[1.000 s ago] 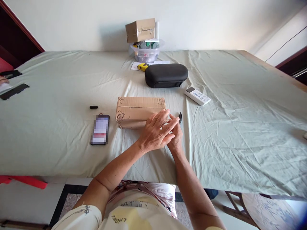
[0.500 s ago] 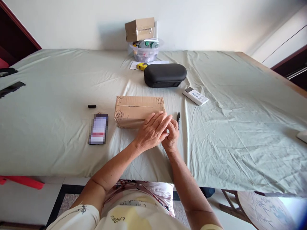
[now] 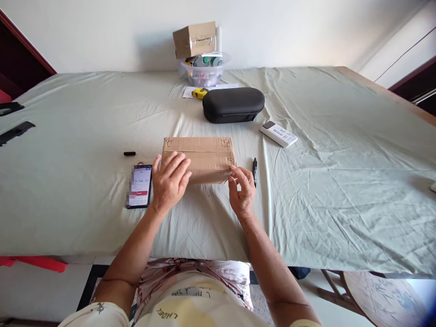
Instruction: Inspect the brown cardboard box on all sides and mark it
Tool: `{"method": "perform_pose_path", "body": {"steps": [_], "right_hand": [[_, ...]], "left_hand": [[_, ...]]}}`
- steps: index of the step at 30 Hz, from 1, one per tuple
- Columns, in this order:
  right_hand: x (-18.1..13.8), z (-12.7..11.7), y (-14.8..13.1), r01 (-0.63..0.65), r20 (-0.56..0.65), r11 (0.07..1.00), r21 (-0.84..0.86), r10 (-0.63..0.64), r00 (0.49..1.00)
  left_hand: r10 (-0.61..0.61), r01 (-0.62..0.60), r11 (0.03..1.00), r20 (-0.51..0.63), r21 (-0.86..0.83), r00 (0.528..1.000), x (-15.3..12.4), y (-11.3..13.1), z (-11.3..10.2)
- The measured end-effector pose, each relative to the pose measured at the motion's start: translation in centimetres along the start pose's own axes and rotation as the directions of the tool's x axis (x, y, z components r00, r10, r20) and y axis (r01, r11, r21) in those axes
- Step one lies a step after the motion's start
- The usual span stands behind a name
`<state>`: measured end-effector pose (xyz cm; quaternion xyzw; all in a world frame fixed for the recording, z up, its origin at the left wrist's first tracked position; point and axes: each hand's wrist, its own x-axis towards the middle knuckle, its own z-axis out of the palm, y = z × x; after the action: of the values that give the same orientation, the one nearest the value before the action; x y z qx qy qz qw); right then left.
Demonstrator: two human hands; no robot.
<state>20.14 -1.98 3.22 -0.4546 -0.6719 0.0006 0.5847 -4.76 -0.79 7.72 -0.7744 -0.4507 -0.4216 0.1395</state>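
A brown cardboard box [image 3: 204, 154] lies flat on the table's pale green cloth [image 3: 85, 113], straight in front of me. My left hand [image 3: 169, 181] rests open against the box's near left corner, fingers spread over its front face. My right hand [image 3: 241, 190] touches the near right corner with its fingertips, fingers curled and apart, holding nothing. A black marker [image 3: 254, 166] lies just right of my right hand. Beside my left hand lies a phone [image 3: 139, 186] with its screen lit.
A small black cap [image 3: 129, 153] lies left of the box. Behind the box lie a black oval case [image 3: 233, 104], a white remote [image 3: 278, 134], a yellow tape measure [image 3: 199, 92], and a clear tub [image 3: 202, 75] with a cardboard box [image 3: 194, 40] on top. Dark objects [image 3: 15, 131] sit at the far left edge.
My hands were together at the box's right end. The left hand has moved left to the near left corner; the right hand now touches the near right corner.
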Motion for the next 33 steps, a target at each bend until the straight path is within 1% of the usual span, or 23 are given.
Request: {"method": "perform_pose_path", "body": {"steps": [2, 4, 7, 10, 17, 21, 23, 27, 31, 33], "right_hand": [[0.0, 0.0, 0.0, -0.003, 0.003, 1.000, -0.006, 0.003, 1.000], [0.0, -0.1, 0.0, -0.009, 0.008, 1.000, -0.017, 0.009, 1.000], [0.1, -0.1, -0.1, -0.001, 0.009, 1.000, -0.020, 0.001, 1.000], [0.1, -0.1, -0.1, 0.006, 0.000, 1.000, -0.004, -0.006, 1.000], [0.1, -0.1, -0.2, -0.007, 0.000, 1.000, -0.010, 0.007, 1.000], [0.2, -0.2, -0.3, -0.006, 0.002, 1.000, 0.007, 0.006, 1.000], [0.3, -0.2, -0.3, -0.002, 0.000, 1.000, 0.008, 0.002, 1.000], [0.3, -0.3, -0.4, 0.012, -0.011, 1.000, -0.005, -0.012, 1.000], [0.2, -0.5, -0.8, 0.016, 0.000, 0.999, -0.048, -0.016, 1.000], [0.2, -0.5, -1.1, 0.026, -0.006, 0.998, -0.049, -0.026, 1.000]], "left_hand": [[-0.063, 0.060, 0.997, -0.073, -0.044, 0.995, -0.1, -1.1, 0.2], [-0.129, 0.115, 0.987, -0.122, -0.111, 0.984, -0.4, -1.6, 0.7], [-0.218, 0.191, 0.967, -0.162, -0.167, 0.962, -1.2, -1.3, 1.7], [-0.242, 0.204, 0.958, -0.188, -0.201, 0.952, -2.1, -1.1, 2.4], [-0.232, 0.185, 0.954, -0.188, -0.236, 0.954, -2.9, -2.0, 2.7], [-0.226, 0.172, 0.954, -0.212, -0.244, 0.951, -3.0, -2.0, 2.9], [-0.248, 0.198, 0.954, -0.218, -0.226, 0.944, -3.1, -1.8, 3.0], [-0.342, 0.308, 0.934, -0.208, -0.179, 0.916, -3.3, -1.6, 3.0], [-0.388, 0.358, 0.918, -0.196, -0.172, 0.901, -3.1, -1.5, 2.8], [-0.421, 0.397, 0.904, -0.171, -0.157, 0.891, -3.0, -1.4, 3.0]]}}
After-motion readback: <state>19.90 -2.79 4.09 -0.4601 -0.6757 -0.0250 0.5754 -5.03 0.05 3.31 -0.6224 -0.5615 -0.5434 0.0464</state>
